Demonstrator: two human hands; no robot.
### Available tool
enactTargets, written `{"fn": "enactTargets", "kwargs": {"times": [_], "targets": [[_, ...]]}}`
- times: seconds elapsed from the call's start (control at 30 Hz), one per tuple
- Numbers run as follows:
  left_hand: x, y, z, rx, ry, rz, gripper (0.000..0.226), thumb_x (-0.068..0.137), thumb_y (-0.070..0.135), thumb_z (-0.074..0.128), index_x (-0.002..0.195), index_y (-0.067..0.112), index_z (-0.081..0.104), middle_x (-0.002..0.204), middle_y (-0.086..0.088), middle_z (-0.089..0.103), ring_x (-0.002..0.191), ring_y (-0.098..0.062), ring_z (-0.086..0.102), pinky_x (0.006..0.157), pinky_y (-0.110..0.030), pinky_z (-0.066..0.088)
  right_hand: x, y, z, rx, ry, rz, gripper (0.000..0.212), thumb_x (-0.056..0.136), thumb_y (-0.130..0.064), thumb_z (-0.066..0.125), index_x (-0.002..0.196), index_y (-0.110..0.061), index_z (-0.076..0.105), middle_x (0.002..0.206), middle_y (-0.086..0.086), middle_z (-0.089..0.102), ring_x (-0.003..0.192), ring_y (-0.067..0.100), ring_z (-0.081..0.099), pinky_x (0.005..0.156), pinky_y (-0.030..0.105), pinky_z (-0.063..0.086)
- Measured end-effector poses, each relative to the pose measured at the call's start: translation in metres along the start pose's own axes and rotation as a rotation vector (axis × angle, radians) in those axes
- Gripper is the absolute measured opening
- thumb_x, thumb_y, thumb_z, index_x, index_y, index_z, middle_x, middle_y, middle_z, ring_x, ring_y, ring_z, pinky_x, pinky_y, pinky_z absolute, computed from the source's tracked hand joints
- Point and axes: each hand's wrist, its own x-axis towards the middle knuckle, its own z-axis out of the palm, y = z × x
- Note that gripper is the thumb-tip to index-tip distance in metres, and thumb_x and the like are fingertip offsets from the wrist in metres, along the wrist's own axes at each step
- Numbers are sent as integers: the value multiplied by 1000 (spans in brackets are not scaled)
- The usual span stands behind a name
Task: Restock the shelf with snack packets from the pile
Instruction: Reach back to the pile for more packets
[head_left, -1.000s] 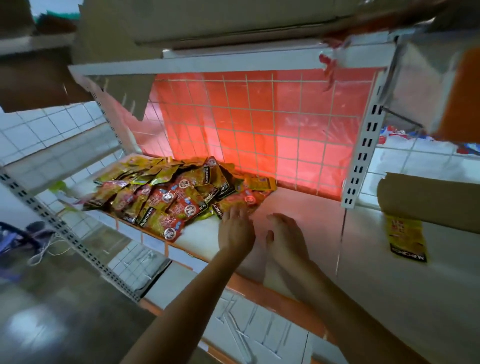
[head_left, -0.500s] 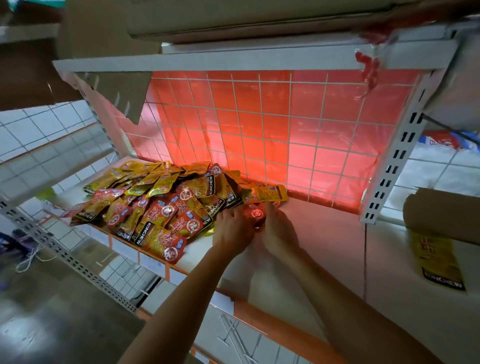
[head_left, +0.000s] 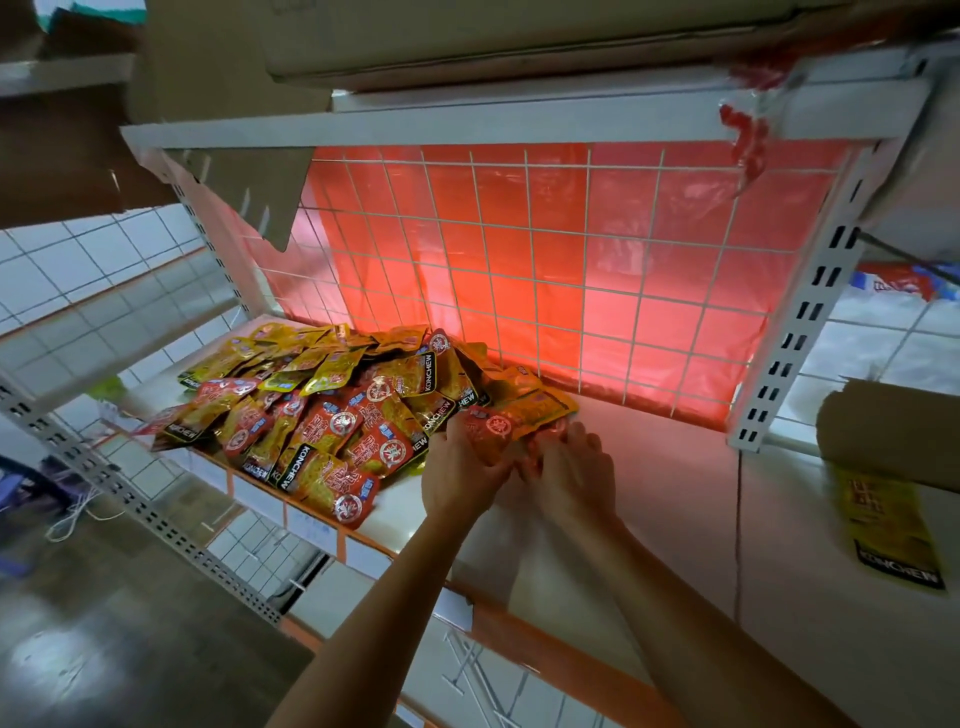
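Our left hand (head_left: 462, 470) and right hand (head_left: 571, 467) are close together, almost touching, and both have their fingers curled on one red packet (head_left: 500, 426). We hold it low over the shelf (head_left: 660, 467), at the right edge of the pile (head_left: 322, 410), where it touches the nearest packets. The pile is a loose heap of red and yellow packets covering the left half of the shelf, some overlapping, some reaching the front edge. Right of our hands the white board is bare. Behind the pile stands a white wire grid (head_left: 587, 291) with a red sheet (head_left: 519, 208) glowing through it. A slotted post (head_left: 800, 332) closes the bay on the right. Beyond it, on the neighbouring shelf, a single yellow packet (head_left: 888, 525) lies flat, just below a cardboard box (head_left: 893, 421).
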Motion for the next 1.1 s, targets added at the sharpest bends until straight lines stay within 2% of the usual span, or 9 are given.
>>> {"fn": "enactTargets", "kwargs": {"times": [0.2, 0.37, 0.47, 0.57, 0.7, 0.83, 0.93, 1.03, 1.1], "targets": [[-16, 14, 19, -38, -47, -15, 86, 65, 42, 82, 137, 23, 40, 125, -9, 50, 111, -28, 55, 84, -36, 46, -17, 17, -17, 5, -53, 115, 45, 93, -32, 49, 133, -14, 38, 126, 11, 45, 115, 32, 47, 92, 39, 40], [-31, 33, 33, -91, -58, -15, 84, 68, 57, 76, 137, 27, 38, 115, -7, 50, 104, -29, 57, 85, -34, 46, -42, 45, -40, 28, -29, 21, 32, 98, -30, 39, 126, -19, 48, 117, 8, 61, 109, 29, 56, 87, 35, 45], [-39, 47, 42, -110, -64, -18, 84, 71, 48, 77, 141, 26, 34, 119, -8, 49, 108, -30, 55, 89, -38, 46, -55, 62, -55, 82, -25, 87, 28, 97, -34, 43, 119, -18, 50, 109, 9, 64, 100, 30, 61, 74, 31, 42], [-50, 60, 53, -143, -72, 4, 81, 73, 45, 77, 140, 23, 37, 121, -10, 50, 110, -30, 54, 90, -36, 45, -66, 84, -65, 281, -23, 245, 28, 91, -27, 52, 116, -17, 58, 110, 11, 66, 100, 30, 61, 73, 26, 40], [-70, 81, 68, -256, -91, 23, 54, 89, 44, 62, 135, 21, 47, 120, -12, 59, 111, -31, 57, 88, -33, 45, -82, 118, -72, 647, 34, 435, 25, 89, -11, 50, 111, -11, 63, 109, 11, 66, 89, 20, 56, 60, 17, 37], [-90, 108, 83, -383, -161, -22, 54, 92, 40, 58, 137, 13, 46, 120, -9, 64, 112, -31, 60, 94, -43, 48, -97, 146, -81, 838, 120, 583, 19, 86, -9, 52, 101, -11, 63, 101, 11, 67, 94, 26, 62, 76, 32, 46], [-106, 129, 96, -509, -241, -54, 32, 93, 31, 59, 118, 13, 63, 106, -5, 70, 98, -26, 66, 86, -43, 54, -109, 166, -93, 930, 167, 647, 14, 83, -13, 54, 92, -18, 63, 91, 6, 66, 88, 25, 62, 76, 36, 46], [-124, 150, 109, -637, -323, -86, 30, 92, 24, 62, 118, 10, 62, 107, -8, 68, 95, -24, 66, 85, -42, 56, -124, 186, -107, 993, 220, 666, 10, 81, -28, 57, 82, -19, 62, 77, 2, 64, 78, 26, 62, 72, 37, 47], [-136, 164, 118, -704, -382, -98, 29, 92, 20, 61, 119, 9, 59, 111, -9, 66, 100, -25, 65, 87, -43, 55, -137, 201, -115, 1067, 262, 679, 13, 85, -25, 61, 95, -18, 66, 86, 5, 69, 80, 24, 67, 75, 39, 54]]}}
